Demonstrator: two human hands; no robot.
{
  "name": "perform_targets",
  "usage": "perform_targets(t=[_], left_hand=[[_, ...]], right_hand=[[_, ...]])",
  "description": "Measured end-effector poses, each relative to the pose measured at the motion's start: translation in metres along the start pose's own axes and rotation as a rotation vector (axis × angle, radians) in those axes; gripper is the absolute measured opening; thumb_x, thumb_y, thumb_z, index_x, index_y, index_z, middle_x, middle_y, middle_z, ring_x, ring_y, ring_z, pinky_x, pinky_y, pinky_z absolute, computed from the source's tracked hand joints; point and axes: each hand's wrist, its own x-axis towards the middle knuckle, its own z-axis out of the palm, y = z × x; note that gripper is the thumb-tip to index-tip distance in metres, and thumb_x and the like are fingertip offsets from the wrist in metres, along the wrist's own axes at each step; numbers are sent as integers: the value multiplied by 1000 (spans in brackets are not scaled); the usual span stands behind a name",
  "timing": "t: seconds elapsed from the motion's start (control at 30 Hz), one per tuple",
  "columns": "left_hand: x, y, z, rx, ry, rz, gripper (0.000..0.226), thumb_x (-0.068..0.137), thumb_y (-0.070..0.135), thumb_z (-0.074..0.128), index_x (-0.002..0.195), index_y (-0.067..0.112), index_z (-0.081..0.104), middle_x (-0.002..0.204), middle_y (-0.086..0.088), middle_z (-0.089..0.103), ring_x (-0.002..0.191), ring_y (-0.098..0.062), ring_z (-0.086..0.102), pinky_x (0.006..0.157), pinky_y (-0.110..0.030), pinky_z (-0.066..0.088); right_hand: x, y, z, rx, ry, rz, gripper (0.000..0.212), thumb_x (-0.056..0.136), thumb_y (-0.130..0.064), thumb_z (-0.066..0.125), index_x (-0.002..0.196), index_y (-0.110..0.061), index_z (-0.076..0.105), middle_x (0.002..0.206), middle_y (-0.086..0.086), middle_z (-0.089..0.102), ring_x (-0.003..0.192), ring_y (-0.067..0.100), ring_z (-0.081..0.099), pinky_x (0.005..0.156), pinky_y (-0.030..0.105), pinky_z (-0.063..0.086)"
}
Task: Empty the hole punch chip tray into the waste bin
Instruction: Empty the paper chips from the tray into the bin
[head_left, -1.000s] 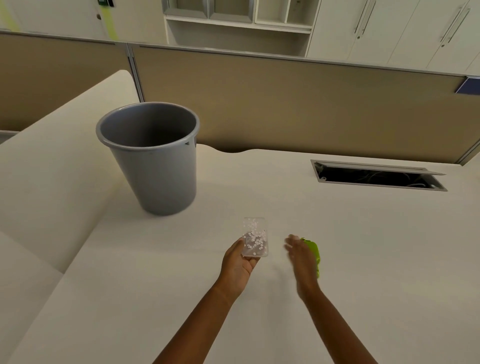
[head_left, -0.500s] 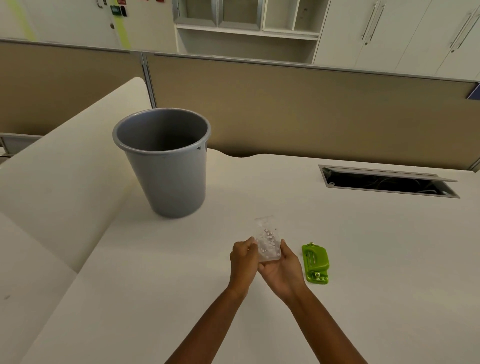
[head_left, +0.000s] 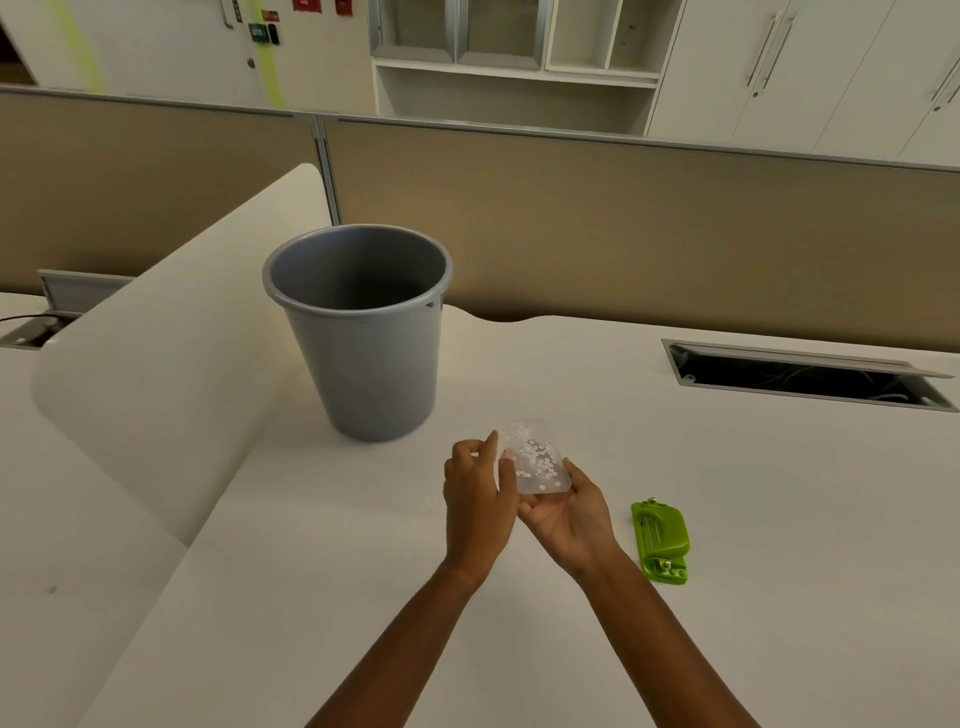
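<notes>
Since half a second ago the chip tray (head_left: 535, 462) has passed more into my right hand (head_left: 569, 512), and my left hand (head_left: 478, 491) has loosened from it; the green hole punch (head_left: 661, 540) has not moved from its place on the worktop (head_left: 727, 597).

I hold the clear tray level, with its open side up, so that the small white paper chips (head_left: 537, 460) stay inside and do not spill before I reach the bin. My right hand lies under its near end, palm up, with the fingers curled around the edge, so it is gripping the tray from below. My left hand is beside the tray's left edge, half closed, with the fingertips (head_left: 491, 441) only touching or almost touching the rim; I cannot tell if it really presses. I think it is there to steady the tray during the change of hands.

The tray hangs above the worktop, near its middle, a little in front of the grey waste bin (head_left: 363, 332). The bin stands upright on the worktop toward the far left, close to the low white divider (head_left: 171, 364), and its mouth is open and looks empty.

The punch lies flat to the right of my right wrist, put aside so both hands are free. Near the far right edge there is the open cable slot (head_left: 800, 376).
</notes>
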Motion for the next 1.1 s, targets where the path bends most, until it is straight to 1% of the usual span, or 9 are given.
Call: perform_targets(t=[0.13,0.2,0.33,0.5,0.63,0.77,0.87,1.03,1.1], left_hand=[[29,2,-35,93,235,113,44,93,24,45,135,10,40,139,-17,42,128,-28,39,104,-38,37],[48,3,-55,105,336,137,49,92,22,48,137,7,36,146,-20,34,136,-33,28,109,-41,31],[91,5,-93,163,467,120,66,89,32,52,142,6,23,153,-20,17,142,-34,13,113,-44,25],[131,-5,-123,249,423,5,84,86,46,51,145,3,8,156,-20,1,144,-34,3,117,-43,14],[145,-11,-131,241,381,-65,89,87,49,48,144,-1,2,156,-20,-1,144,-33,0,117,-42,10],[148,-12,-130,215,357,-78,89,87,49,48,144,-2,0,156,-19,-2,144,-32,-1,117,-40,12],[147,-12,-130,226,363,-79,90,87,50,47,144,-2,0,156,-19,-2,144,-31,0,117,-39,14],[145,-14,-129,250,377,-59,93,85,53,47,143,-3,1,156,-19,-1,144,-30,0,117,-37,14],[145,-15,-129,262,386,-58,94,85,54,46,143,-3,1,156,-19,0,144,-29,1,117,-36,15]], right_hand=[[7,-3,30,11,-24,3,41,96,-29,29,106,2,53,107,25,60,95,36,59,65,39,59],[12,-6,48,-17,-38,1,40,97,-30,29,103,2,53,105,24,59,93,35,59,62,38,59],[25,-12,89,-114,-75,-8,39,97,-30,29,115,-1,45,106,24,58,92,34,59,64,38,60],[46,-12,142,-222,-78,-5,42,98,-29,31,132,-6,37,103,21,56,93,35,58,91,44,45],[65,-8,174,-292,-58,-33,44,98,-28,31,135,-5,37,112,20,54,94,34,57,91,42,46],[82,-3,200,-328,-39,-27,49,98,-30,31,139,-4,33,140,18,45,125,34,47,91,41,44],[92,4,219,-420,-39,-42,48,97,-30,34,138,-4,34,145,18,41,130,33,43,96,40,43],[107,26,246,-728,-9,-84,47,94,-26,44,135,-4,37,142,21,43,126,39,44,98,43,43],[116,38,254,-979,34,-166,47,93,-27,46,132,-2,41,137,22,48,123,39,48,102,45,43]])
